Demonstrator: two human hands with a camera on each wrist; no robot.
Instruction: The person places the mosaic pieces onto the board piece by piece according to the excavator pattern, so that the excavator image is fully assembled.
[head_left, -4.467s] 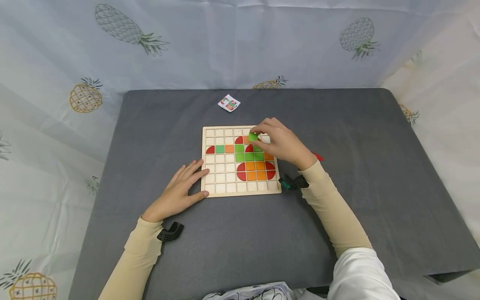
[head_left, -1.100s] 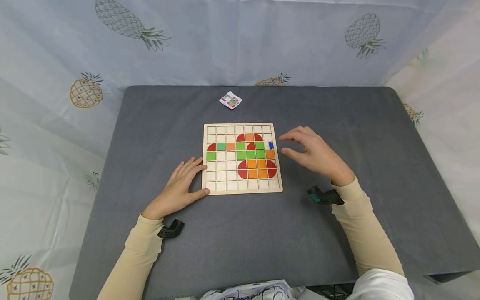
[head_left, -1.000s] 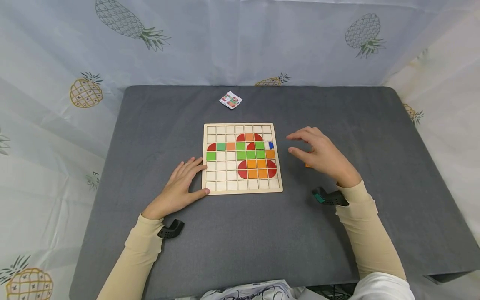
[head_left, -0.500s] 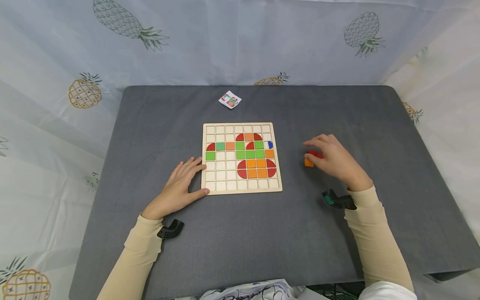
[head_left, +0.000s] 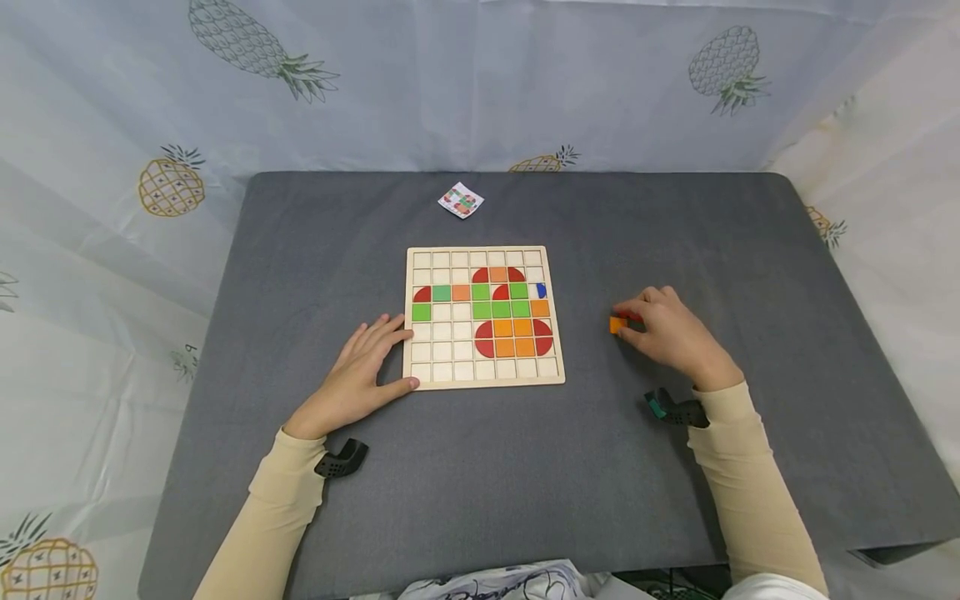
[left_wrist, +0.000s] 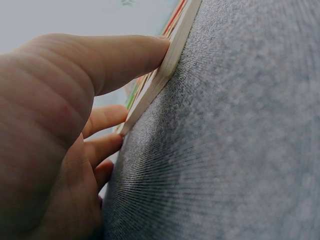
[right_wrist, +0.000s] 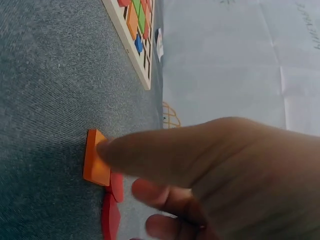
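Observation:
A wooden grid board [head_left: 442, 372] lies on the grey table, with green, orange and red pieces set in its squares. My left hand [head_left: 360, 383] rests at its lower left edge, fingers spread; the left wrist view shows the thumb [left_wrist: 135, 55] on the rim. To the right of the board, my right hand [head_left: 671, 337] is low over a small group of loose pieces. Its thumb [right_wrist: 150, 152] overlaps an orange square tile [right_wrist: 97, 157] in the right wrist view, with the other fingers bent and apart from the thumb. Red pieces [right_wrist: 111, 215] lie beside that tile, partly hidden by the hand in the head view.
A small card with a coloured pattern [head_left: 461, 201] lies behind the board. One blue piece [head_left: 541, 291] sits in a right-hand square. A pineapple-print curtain [head_left: 420, 92] hangs behind the grey table [head_left: 480, 492].
The green tile my right hand held over the board earlier is gone from it; a green square now fills a left-column cell. That hand moved right and down to the loose pieces. My left hand stayed.

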